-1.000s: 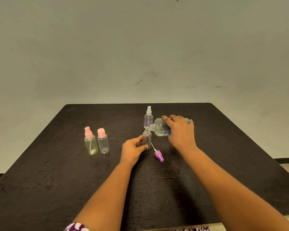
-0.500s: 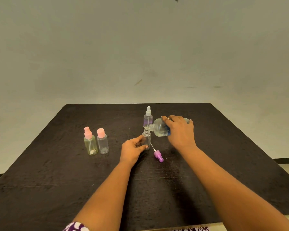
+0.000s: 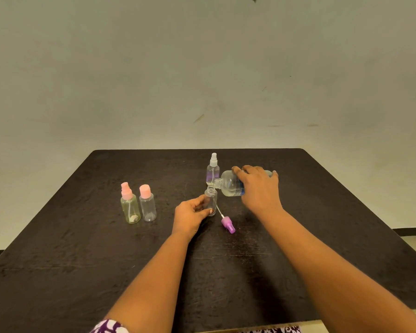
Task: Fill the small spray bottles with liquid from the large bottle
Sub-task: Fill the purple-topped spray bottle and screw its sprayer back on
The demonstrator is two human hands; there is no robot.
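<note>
Hands meet at the tabletop's (image 3: 82,248) middle. Left hand (image 3: 190,216) curls around an uncapped small bottle (image 3: 211,200) standing upright. Right hand (image 3: 259,188) grips the large bottle (image 3: 228,186), tipped sideways, its mouth just above the small bottle's neck. Purple spray cap (image 3: 227,225) lies just right of it.
</note>
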